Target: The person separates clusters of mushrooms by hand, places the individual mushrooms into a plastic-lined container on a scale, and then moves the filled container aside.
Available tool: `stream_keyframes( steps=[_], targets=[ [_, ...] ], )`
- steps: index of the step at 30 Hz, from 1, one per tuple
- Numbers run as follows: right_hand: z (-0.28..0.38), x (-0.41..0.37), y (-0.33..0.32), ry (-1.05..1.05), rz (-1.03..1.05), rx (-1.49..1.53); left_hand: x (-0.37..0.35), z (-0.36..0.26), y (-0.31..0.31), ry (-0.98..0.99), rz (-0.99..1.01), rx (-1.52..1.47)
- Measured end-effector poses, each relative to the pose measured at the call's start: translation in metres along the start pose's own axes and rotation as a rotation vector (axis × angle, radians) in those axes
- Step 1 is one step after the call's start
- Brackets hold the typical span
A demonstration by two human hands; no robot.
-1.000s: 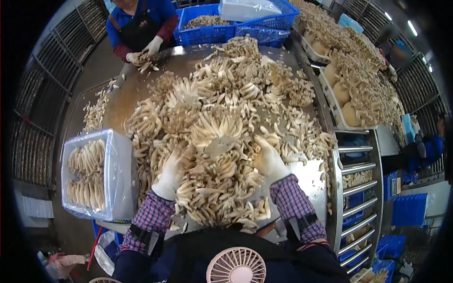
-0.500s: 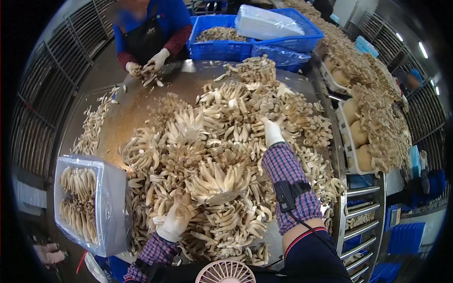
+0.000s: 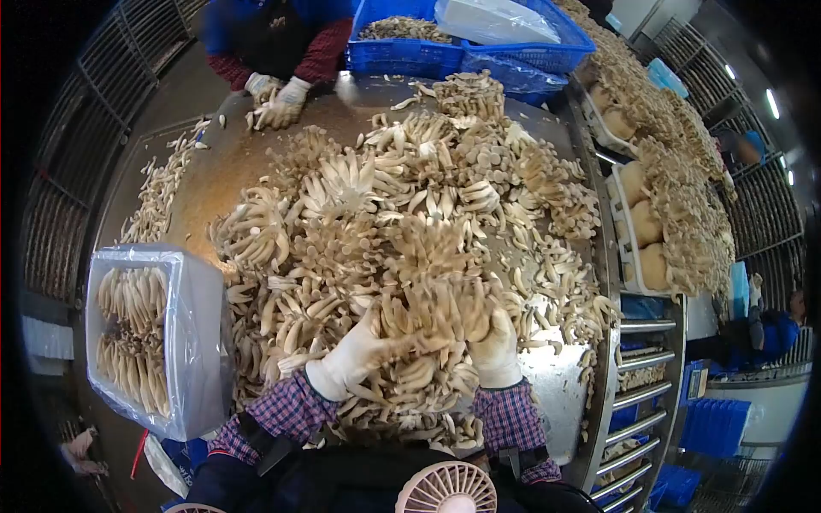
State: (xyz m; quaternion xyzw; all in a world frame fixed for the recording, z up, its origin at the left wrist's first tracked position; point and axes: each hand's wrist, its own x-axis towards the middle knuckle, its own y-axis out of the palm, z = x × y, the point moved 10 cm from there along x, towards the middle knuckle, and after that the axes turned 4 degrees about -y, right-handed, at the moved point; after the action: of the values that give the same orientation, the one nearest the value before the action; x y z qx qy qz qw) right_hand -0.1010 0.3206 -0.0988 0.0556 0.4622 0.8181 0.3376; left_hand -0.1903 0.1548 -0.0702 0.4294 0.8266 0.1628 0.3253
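A cluster of brown-capped mushrooms (image 3: 436, 312) is held low over the heap, close to my body. My left hand (image 3: 355, 355), in a white glove, is closed on the cluster's left side. On its right side my right hand (image 3: 496, 346), also gloved, grips the same cluster. Around and beyond both hands spreads a large heap of mushrooms (image 3: 342, 244), some in clusters and some loose. To the left, a lined white box (image 3: 175, 342) stands tilted, with two rows of mushrooms in it.
Across the metal table (image 3: 201, 201), a co-worker's gloved hands (image 3: 278, 103) touch small mushroom pieces. Blue crates (image 3: 402, 56) stand at the far edge. On the right are a metal roller frame (image 3: 637, 376) and white trays (image 3: 633, 231) of mushrooms.
My right hand has come back from the far right of the heap to beside my left hand. Both hands now hold one cluster. The co-worker's hands have lowered to the table.
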Motion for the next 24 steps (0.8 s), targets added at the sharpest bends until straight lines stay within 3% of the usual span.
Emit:
stream_keyframes(
  steps=[1, 2, 3, 4, 7, 8, 11, 12, 15, 17, 18, 19, 20, 21, 22, 23, 24],
  targets=[
    [0.009, -0.012, -0.004, -0.086, -0.027, -0.037, -0.004, 0.008, 0.001, -0.006, 0.007, -0.004],
    [0.012, -0.024, -0.008, -0.086, -0.037, -0.043, -0.01, 0.002, 0.003, 0.163, 0.024, 0.105],
    [0.005, -0.038, 0.004, 0.032, 0.093, 0.282, -0.022, -0.005, 0.009, 0.333, 0.039, 0.214],
    [0.003, -0.052, 0.019, 0.149, 0.226, 0.61, -0.03, -0.003, 0.015, 0.328, 0.038, 0.208],
    [-0.025, -0.056, -0.012, 0.293, 0.158, 0.409, -0.051, -0.012, 0.019, 0.365, -0.014, 0.189],
    [-0.023, -0.062, 0.001, 0.23, 0.277, 0.308, -0.052, -0.009, 0.014, 0.37, 0.005, 0.264],
    [-0.024, -0.08, 0.01, 0.151, 0.253, 0.171, -0.06, 0.007, -0.003, 0.349, -0.035, 0.462],
    [-0.047, -0.079, -0.032, 0.24, 0.223, 0.129, -0.066, 0.005, 0.0, 0.383, -0.053, 0.516],
    [-0.038, -0.096, -0.004, 0.2, 0.24, 0.355, -0.077, 0.01, 0.009, 0.438, -0.107, 0.548],
    [-0.042, -0.111, 0.015, 0.314, 0.376, 0.387, -0.083, 0.0, 0.017, 0.531, -0.159, 0.637],
    [-0.04, -0.104, -0.011, 0.215, 0.101, 0.247, -0.085, -0.004, 0.019, 0.519, -0.235, 0.994],
    [-0.033, -0.104, -0.038, 0.113, -0.173, 0.103, -0.085, -0.009, 0.015, 0.524, -0.243, 0.994],
    [-0.02, -0.098, -0.036, 0.097, -0.055, -0.115, -0.075, 0.002, 0.007, 0.362, -0.221, 1.103],
    [-0.007, -0.099, -0.044, 0.098, -0.05, -0.115, -0.068, 0.013, -0.003, 0.197, -0.195, 1.207],
    [0.017, -0.102, -0.053, 0.027, -0.069, -0.418, -0.064, 0.026, -0.013, 0.027, -0.166, 1.305],
    [0.041, -0.104, -0.06, -0.048, -0.088, -0.719, -0.065, 0.023, -0.017, 0.03, -0.168, 1.308],
    [0.058, -0.106, -0.069, -0.073, -0.103, -0.743, -0.07, 0.011, -0.008, 0.199, -0.152, 1.41]
  ],
)
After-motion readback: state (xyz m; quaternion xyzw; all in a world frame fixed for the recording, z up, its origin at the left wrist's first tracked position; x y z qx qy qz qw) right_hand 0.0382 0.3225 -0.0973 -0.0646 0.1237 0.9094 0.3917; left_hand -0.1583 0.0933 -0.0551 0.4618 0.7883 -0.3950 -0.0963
